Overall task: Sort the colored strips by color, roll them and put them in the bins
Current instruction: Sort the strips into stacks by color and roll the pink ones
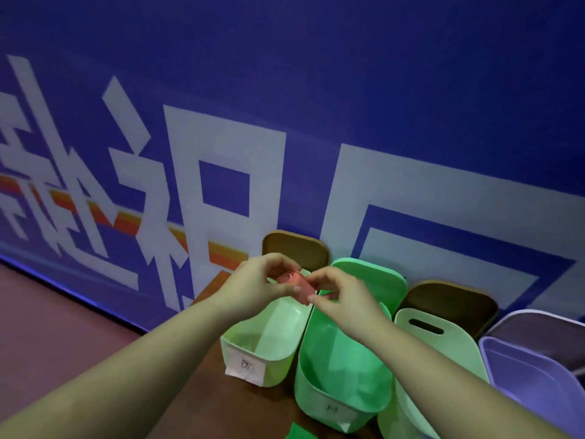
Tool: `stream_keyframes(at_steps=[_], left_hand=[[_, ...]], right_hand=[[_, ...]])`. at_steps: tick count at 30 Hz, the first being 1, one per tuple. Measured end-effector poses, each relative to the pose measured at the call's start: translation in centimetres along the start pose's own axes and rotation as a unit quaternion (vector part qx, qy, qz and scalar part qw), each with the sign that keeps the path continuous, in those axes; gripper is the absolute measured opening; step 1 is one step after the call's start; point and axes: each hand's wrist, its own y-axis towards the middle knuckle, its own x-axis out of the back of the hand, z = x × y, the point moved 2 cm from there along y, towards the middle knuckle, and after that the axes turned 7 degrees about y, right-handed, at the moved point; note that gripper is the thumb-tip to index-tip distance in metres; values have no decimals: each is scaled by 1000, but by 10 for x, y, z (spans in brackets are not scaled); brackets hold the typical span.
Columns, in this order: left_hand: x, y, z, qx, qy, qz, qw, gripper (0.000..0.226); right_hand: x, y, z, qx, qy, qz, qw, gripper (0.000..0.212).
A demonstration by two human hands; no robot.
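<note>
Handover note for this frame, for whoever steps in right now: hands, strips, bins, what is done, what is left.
Hands: left hand and right hand both pinch one rolled pink strip, held in the air above the bins.
Bins: pale green bin with a paper label, bright green bin, light green bin, purple bin, side by side on the brown table.
Done: the pink strip is rolled.
Left: drop it in its bin. A green piece lies at the table's near edge, not yet rolled. Bin contents cannot be told.

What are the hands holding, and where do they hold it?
Both hands, left hand and right hand, pinch a rolled pink strip at its two ends.
</note>
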Motion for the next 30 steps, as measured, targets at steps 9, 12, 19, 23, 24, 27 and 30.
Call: stream_keyframes(at_steps=[9, 12, 19, 23, 24, 27, 30], left_hand=[[-41, 69, 73, 53, 35, 42, 997, 31], [-64, 85, 94, 77, 28, 67, 994, 34], [-105, 106, 134, 113, 49, 76, 989, 23], [-123, 115, 146, 126, 72, 91, 985, 24], [-127, 117, 149, 132, 76, 98, 983, 26], [-139, 122, 154, 146, 88, 110, 979, 30], [-150, 125, 154, 140, 109, 111, 978, 28]], right_hand=[[-34, 66, -74, -80, -75, 22, 994, 20], [-37, 80, -100, -99, -138, 48, 984, 27], [-38, 94, -136, -29, -279, 94, 955, 41], [-37, 96, -144, -14, -294, 86, 952, 53], [-37, 97, -145, -17, -295, 87, 951, 55], [-36, 96, -148, -25, -300, 91, 949, 57], [-37, 94, -150, -32, -291, 92, 952, 56]])
